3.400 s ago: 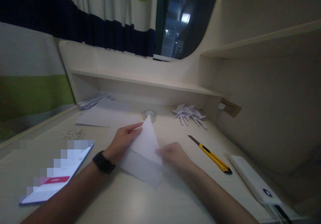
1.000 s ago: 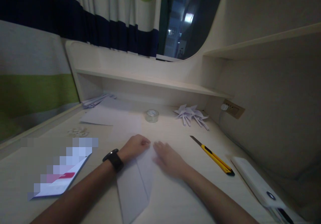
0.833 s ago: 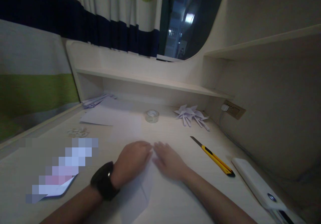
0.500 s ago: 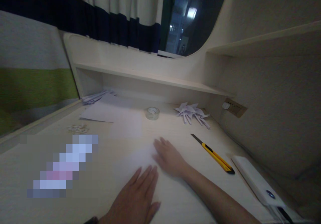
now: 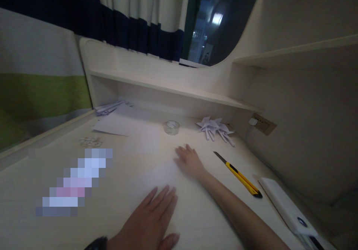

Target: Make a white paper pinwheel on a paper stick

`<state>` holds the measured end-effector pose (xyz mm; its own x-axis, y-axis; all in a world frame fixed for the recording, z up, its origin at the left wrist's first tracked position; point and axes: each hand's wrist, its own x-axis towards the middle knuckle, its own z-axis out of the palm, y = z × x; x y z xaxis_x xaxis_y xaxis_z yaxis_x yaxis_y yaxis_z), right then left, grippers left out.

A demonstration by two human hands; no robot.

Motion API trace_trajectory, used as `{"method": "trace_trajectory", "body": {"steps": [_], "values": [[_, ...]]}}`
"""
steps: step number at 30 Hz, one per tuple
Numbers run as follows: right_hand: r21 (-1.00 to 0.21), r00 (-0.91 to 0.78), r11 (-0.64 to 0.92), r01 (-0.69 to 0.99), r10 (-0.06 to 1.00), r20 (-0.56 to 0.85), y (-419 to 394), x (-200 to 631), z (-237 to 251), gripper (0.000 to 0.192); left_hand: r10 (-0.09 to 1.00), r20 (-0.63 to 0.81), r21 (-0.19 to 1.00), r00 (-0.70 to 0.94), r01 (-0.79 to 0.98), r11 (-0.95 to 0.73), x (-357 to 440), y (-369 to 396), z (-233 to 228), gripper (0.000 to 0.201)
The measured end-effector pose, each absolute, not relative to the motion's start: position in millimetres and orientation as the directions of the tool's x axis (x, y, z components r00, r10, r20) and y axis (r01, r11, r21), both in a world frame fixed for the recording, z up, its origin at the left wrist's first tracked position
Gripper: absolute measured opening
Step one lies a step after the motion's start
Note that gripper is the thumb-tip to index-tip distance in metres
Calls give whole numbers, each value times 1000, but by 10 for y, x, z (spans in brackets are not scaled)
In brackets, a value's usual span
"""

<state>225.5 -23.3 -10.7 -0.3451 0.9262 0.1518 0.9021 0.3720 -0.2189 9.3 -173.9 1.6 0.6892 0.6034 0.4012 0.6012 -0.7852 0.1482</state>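
A sheet of white paper (image 5: pixel 152 177) lies on the desk, hard to tell from the pale top. My left hand (image 5: pixel 148 218) rests flat over its near part, fingers stretched out and thumb apart. By the sheet's far right corner is my right hand (image 5: pixel 190 163), palm down with fingers spread, slightly blurred; whether it touches the paper I cannot tell. To its right lies a yellow utility knife (image 5: pixel 242 179) with the blade out. Beyond the hands stands a roll of clear tape (image 5: pixel 171 127).
Paper pinwheels (image 5: pixel 214 128) lie at the back right. More white sheets (image 5: pixel 121 121) and rolled paper sticks (image 5: pixel 107 109) are at the back left, near a pile of small pale pieces (image 5: pixel 91 142). A white case (image 5: pixel 285 203) sits along the right side; a blurred-out patch covers something at left.
My right hand has moved away from me, toward the paper's far corner. The left hand stays flat in nearly the same place. The view has shifted slightly.
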Motion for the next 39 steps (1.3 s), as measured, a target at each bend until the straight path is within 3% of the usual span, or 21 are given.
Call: {"method": "trace_trajectory", "body": {"steps": [5,11,16,20,29,39], "values": [[-191,-344,382,904,917,203,-252,2239,-120,44,621,374,141,689,619,-773,231,-1350,109,48],[-185,-340,384,904,912,230,-260,2240,-133,41,540,358,39,762,566,-824,462,-760,37,27],[-163,-347,420,893,872,345,-266,2286,-124,35,526,426,97,736,541,-835,393,-706,-90,27],[-20,-425,475,880,804,416,-294,2354,-106,20,534,449,160,716,524,-837,355,-684,-145,26],[305,-682,613,729,694,233,-223,2342,33,14,553,432,163,713,541,-825,357,-715,-72,30],[380,-739,664,644,668,86,-127,2305,186,12,512,413,252,753,445,-859,243,-590,-51,35]]}}
